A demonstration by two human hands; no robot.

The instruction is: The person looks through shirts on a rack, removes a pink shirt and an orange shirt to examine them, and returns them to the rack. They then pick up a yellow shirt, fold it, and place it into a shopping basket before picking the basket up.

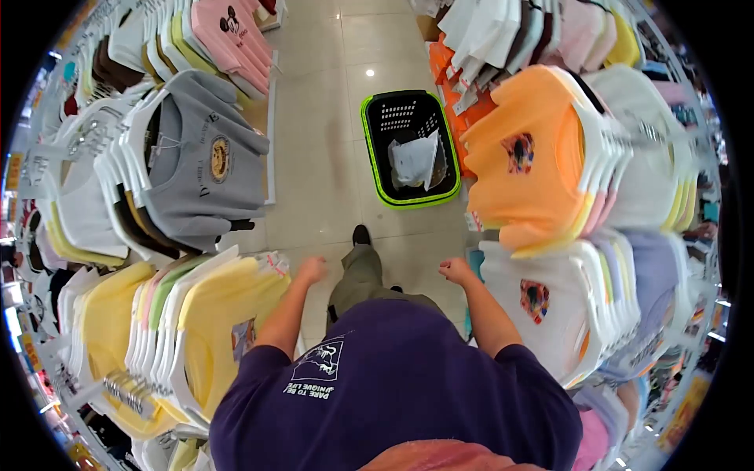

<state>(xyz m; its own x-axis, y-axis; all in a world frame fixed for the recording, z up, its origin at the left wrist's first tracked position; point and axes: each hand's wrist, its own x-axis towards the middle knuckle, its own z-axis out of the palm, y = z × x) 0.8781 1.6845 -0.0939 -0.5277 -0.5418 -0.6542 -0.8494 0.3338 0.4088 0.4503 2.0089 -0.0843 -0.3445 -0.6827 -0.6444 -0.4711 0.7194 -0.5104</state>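
Observation:
My left hand [312, 271] hangs beside my leg over the aisle, a little blurred. It is nearest the yellow shirts [228, 314] on the left rack, and its fingers do not show clearly. On the other side, my right hand [453, 271] is loosely curled, with nothing visible in it. Close by it hang white shirts [542, 302] with a colourful print. Ahead on the floor, apart from both hands, stands a black basket with a bright green rim [414, 206]. Inside lies a clear plastic packet with something whitish [412, 161].
Clothes racks line both sides of the tiled aisle [310, 118]. Grey printed shirts [200, 157] hang at the left, orange shirts [534, 149] at the right, and pink shirts [232, 39] farther up. Orange boxes [448, 71] sit low along the right edge. My shoe [361, 235] points towards the basket.

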